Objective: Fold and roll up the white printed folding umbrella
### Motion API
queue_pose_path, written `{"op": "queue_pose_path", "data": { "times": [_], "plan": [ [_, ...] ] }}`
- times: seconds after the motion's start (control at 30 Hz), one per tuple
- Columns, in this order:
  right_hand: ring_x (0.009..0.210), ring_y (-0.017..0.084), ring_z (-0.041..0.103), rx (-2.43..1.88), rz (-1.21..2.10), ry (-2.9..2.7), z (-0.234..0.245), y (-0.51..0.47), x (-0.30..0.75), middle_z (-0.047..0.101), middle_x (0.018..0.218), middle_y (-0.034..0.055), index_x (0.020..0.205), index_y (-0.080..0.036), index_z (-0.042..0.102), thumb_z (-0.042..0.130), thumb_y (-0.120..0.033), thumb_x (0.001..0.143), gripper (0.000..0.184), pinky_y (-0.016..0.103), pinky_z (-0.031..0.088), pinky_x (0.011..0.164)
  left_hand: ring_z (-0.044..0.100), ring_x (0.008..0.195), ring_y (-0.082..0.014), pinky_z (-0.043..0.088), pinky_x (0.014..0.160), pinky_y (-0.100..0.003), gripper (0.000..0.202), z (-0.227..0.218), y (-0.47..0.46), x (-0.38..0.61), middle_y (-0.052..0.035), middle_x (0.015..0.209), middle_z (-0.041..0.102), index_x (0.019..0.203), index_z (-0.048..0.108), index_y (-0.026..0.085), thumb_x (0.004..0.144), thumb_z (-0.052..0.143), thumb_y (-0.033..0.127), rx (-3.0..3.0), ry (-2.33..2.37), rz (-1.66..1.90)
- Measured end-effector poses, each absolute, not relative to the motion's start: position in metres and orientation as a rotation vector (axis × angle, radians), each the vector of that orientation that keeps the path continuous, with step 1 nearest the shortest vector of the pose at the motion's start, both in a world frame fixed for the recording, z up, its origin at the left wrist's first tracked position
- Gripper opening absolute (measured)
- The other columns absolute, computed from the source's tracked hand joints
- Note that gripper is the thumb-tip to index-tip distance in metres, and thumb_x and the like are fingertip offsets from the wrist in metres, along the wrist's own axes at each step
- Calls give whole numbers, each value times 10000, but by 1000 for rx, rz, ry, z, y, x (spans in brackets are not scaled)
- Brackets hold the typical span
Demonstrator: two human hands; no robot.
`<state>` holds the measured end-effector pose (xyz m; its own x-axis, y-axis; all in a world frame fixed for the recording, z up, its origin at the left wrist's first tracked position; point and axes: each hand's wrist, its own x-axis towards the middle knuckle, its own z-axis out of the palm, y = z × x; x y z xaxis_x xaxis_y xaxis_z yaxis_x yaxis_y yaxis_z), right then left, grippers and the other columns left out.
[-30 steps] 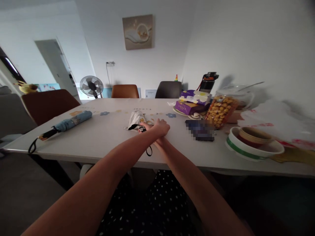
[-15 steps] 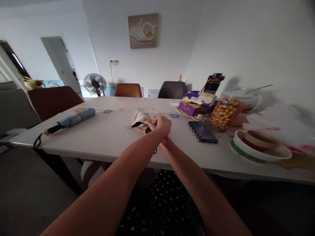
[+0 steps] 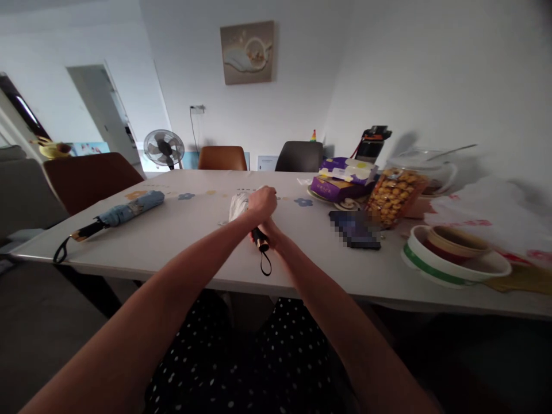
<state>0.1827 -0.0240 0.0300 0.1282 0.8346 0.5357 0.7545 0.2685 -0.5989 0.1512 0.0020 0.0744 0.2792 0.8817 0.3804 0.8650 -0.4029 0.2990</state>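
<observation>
A folded white umbrella lies over the table in front of me, its black handle and wrist loop pointing toward me. My left hand crosses over the top, its fingers curled around the rolled canopy. Lower down, partly hidden by the left wrist, my right hand is closed around the umbrella where the canopy meets the handle. A blue folded umbrella with a black handle rests on the left side of the table.
On the white table, to the right, lie a dark phone, purple boxes, a jar of round snacks, nested bowls and a plastic bag. Behind stand a black bottle, chairs and a fan.
My left hand has moved up and left onto the white umbrella's canopy, which now looks gathered narrower. The black handle and its loop have come into view below the hands.
</observation>
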Motion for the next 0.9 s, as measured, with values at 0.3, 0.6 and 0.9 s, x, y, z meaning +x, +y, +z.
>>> {"op": "queue_pose_path", "data": {
  "times": [0.3,0.6,0.9],
  "plan": [
    [341,112,479,-1188,1419,-1030,16,-38,182,541,483,8,708,-137,531,555,-243,815,153,224,400,301,560,618,-148,426,520,-218,267,53,5,78,-33,627,592,795,673,140,779,445,276,1886,1398,1318],
    [352,124,494,-1325,1388,-1018,17,-39,181,559,482,17,704,-120,561,641,-307,758,211,239,410,317,494,485,-86,373,450,-171,386,13,-9,48,13,621,568,1087,558,164,713,488,231,1398,1468,1400],
    [356,148,518,-1366,1350,-1109,16,-40,184,549,476,39,658,-146,546,563,-519,789,396,263,431,325,567,657,-175,436,623,-273,336,8,-14,35,-24,662,597,1015,645,201,765,421,188,1779,1722,1319]
  ]
}}
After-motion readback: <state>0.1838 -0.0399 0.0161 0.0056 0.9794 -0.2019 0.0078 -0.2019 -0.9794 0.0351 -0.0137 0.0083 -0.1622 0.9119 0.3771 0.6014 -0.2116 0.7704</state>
